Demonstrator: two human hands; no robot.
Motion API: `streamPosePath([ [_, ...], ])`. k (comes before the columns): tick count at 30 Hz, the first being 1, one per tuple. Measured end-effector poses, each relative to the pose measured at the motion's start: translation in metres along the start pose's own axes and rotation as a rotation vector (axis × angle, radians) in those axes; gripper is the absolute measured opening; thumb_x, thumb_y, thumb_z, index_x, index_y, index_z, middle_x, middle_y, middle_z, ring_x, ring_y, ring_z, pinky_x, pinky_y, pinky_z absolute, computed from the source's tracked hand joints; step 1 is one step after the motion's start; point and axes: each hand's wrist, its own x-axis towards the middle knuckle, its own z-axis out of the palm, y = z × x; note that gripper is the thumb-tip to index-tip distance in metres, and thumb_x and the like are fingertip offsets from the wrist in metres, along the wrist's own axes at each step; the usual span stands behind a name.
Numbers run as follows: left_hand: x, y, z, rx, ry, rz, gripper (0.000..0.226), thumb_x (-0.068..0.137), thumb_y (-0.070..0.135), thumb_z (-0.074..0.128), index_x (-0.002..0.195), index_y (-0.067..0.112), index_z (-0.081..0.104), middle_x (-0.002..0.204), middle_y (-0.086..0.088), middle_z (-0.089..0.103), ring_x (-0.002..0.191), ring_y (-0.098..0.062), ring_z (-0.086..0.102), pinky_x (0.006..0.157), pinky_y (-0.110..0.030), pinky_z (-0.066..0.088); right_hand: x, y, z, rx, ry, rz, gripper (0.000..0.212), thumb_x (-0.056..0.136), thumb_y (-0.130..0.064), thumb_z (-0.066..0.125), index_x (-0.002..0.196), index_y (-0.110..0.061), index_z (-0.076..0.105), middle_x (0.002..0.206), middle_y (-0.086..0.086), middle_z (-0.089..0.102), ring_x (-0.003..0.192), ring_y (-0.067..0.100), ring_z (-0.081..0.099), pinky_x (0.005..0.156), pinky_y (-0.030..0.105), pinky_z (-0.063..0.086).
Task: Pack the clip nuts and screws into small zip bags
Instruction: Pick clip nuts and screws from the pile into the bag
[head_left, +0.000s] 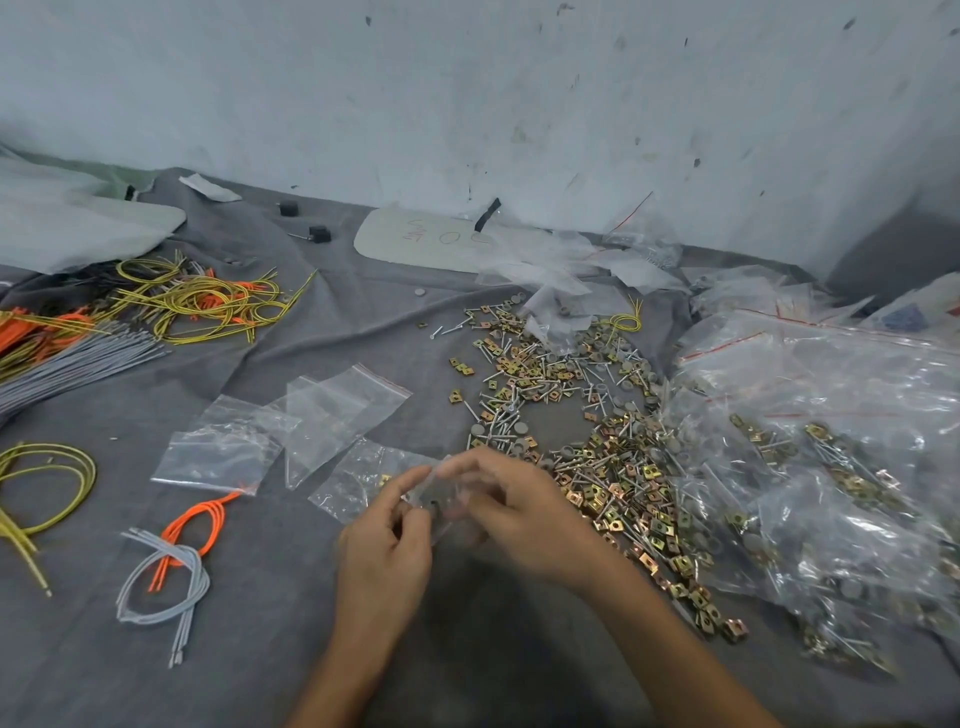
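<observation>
Clear, flimsy plastic, slippery and feather-light: left hand and right hand each pinch the small zip bag, just left of the loose clip nuts and screws, and its mouth looks the best hold.

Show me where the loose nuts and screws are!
In the head view, the loose nuts and screws lie right of center on the cloth, between the empty bags and the filled bags, beyond the right hand.
</observation>
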Motion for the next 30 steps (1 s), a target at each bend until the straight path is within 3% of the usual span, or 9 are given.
streamPosePath([
  [2,0.0,0.0,0.0,0.002,0.003,0.012,0.046,0.071,0.043,0.041,0.108,0.057,0.064,0.058,0.006,0.061,0.046,-0.007,0.046,0.048,-0.023,0.041,0.007,0.006,-0.016,-0.139,0.141,-0.003,0.022,0.097,-0.007,0.056,0.107,-0.024,0.067,0.104,-0.009,0.072,0.082,0.007,0.071,0.069,0.029,0.058],
  [4,0.0,0.002,0.001,0.011,0.003,0.019,0.045,0.071,0.043,0.041,0.106,0.058,0.065,0.062,0.005,0.063,0.047,-0.004,0.047,0.047,-0.02,0.04,0.018,0.014,-0.038,-0.445,0.243,0.048,0.014,0.097,-0.019,0.062,0.106,-0.027,0.069,0.1,-0.015,0.07,0.086,0.005,0.067,0.079,0.028,0.054],
  [6,0.0,0.002,0.0,0.01,0.002,0.016,0.044,0.071,0.044,0.042,0.106,0.059,0.065,0.063,0.001,0.061,0.047,-0.003,0.046,0.046,-0.019,0.038,0.029,0.023,-0.052,-0.668,0.206,0.148,0.014,0.097,-0.029,0.061,0.109,-0.025,0.068,0.106,-0.008,0.068,0.095,0.012,0.063,0.086,0.033,0.051],
  [9,0.0,0.0,0.0,0.002,0.01,0.018,0.043,0.072,0.045,0.042,0.106,0.061,0.064,0.063,-0.004,0.06,0.045,-0.003,0.042,0.045,-0.019,0.036,0.038,0.032,-0.052,-0.85,0.137,0.203,0.02,0.096,-0.041,0.061,0.096,-0.021,0.065,0.095,-0.002,0.059,0.088,0.017,0.054,0.074,0.032,0.039],
  [11,0.0,0.0,0.001,-0.004,0.01,0.023,0.043,0.072,0.045,0.043,0.107,0.06,0.064,0.064,-0.006,0.06,0.045,-0.002,0.041,0.045,-0.02,0.036,0.041,0.035,-0.048,-0.88,0.141,0.185,0.023,0.094,-0.044,0.062,0.091,-0.021,0.061,0.088,-0.005,0.052,0.085,0.019,0.053,0.071,0.033,0.037],
  [15,0.0,0.002,0.001,-0.01,0.005,-0.001,0.045,0.071,0.044,0.042,0.107,0.059,0.065,0.062,-0.007,0.058,0.045,-0.002,0.041,0.044,-0.019,0.036,0.044,0.033,-0.047,-0.842,0.119,0.176,0.021,0.093,-0.035,0.066,0.109,-0.022,0.067,0.108,0.001,0.063,0.101,0.022,0.06,0.083,0.035,0.047],
  [26,0.0,0.002,0.001,0.014,0.013,0.003,0.044,0.072,0.043,0.042,0.106,0.058,0.065,0.064,-0.007,0.059,0.047,-0.003,0.044,0.046,-0.019,0.039,0.057,0.022,-0.056,-0.897,-0.025,0.265,0.019,0.092,-0.017,0.064,0.11,-0.021,0.069,0.117,0.004,0.067,0.111,0.026,0.061,0.09,0.035,0.05],
  [30,0.0,0.003,0.001,0.0,0.007,0.007,0.044,0.072,0.043,0.042,0.106,0.058,0.065,0.061,-0.007,0.056,0.045,-0.002,0.041,0.045,-0.019,0.036,0.053,0.023,-0.059,-0.842,0.004,0.236,0.009,0.091,-0.019,0.068,0.098,-0.024,0.066,0.1,-0.004,0.066,0.1,0.021,0.062,0.079,0.03,0.046],
])
